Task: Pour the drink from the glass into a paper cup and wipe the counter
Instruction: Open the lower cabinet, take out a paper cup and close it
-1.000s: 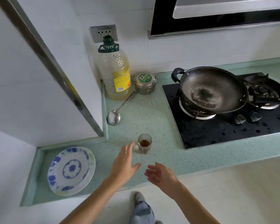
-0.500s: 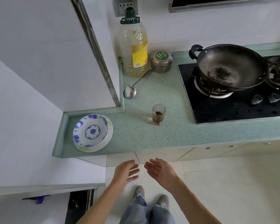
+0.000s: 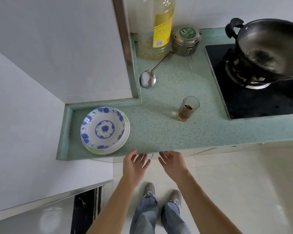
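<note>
A small faceted glass (image 3: 188,108) with a little brown drink stands upright on the green speckled counter (image 3: 159,129), left of the black stove. My left hand (image 3: 135,163) and my right hand (image 3: 172,162) hover side by side just below the counter's front edge, palms facing each other, fingers apart, holding nothing. Both are well short of the glass. No paper cup or cloth is in view.
A blue-and-white plate (image 3: 105,130) lies at the counter's left end. At the back stand an oil bottle (image 3: 156,29), a metal tin (image 3: 186,40) and a ladle (image 3: 148,79). A dark wok (image 3: 269,48) sits on the black stove (image 3: 254,98). A white wall (image 3: 57,48) juts out on the left.
The view has tilted down and closer to the counter. Both hands have come back up to the counter's front edge, still empty. The glass has not moved.
</note>
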The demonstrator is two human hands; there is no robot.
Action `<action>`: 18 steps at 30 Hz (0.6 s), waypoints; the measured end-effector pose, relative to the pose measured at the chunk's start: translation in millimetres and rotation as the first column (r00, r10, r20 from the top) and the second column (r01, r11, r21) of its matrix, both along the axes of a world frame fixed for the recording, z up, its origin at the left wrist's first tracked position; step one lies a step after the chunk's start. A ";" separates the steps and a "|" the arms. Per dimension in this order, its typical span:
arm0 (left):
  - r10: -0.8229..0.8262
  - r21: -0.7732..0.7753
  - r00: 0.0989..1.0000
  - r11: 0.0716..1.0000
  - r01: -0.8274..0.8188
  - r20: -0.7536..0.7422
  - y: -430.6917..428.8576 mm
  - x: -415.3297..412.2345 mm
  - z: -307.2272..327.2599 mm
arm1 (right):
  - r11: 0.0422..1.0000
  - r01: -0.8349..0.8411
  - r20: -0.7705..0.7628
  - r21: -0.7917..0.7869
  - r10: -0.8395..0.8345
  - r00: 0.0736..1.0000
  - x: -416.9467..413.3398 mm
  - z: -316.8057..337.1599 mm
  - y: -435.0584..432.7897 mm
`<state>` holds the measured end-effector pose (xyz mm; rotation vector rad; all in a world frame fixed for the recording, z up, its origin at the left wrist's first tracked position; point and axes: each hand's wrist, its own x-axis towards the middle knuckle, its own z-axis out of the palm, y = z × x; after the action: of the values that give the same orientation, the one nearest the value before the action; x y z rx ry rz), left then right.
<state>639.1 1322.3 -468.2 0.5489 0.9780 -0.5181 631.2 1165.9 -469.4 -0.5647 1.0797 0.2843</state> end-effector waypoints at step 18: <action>-0.416 0.231 0.909 0.888 0.397 0.037 27.1 -37.6 -10.7 | 0.994 -0.083 0.031 -0.064 0.085 0.996 -86.5 -20.9 3.8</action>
<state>601.5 1349.4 -478.9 0.9809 0.8426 -0.7594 544.7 1169.7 -490.4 -0.6702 1.0363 0.3138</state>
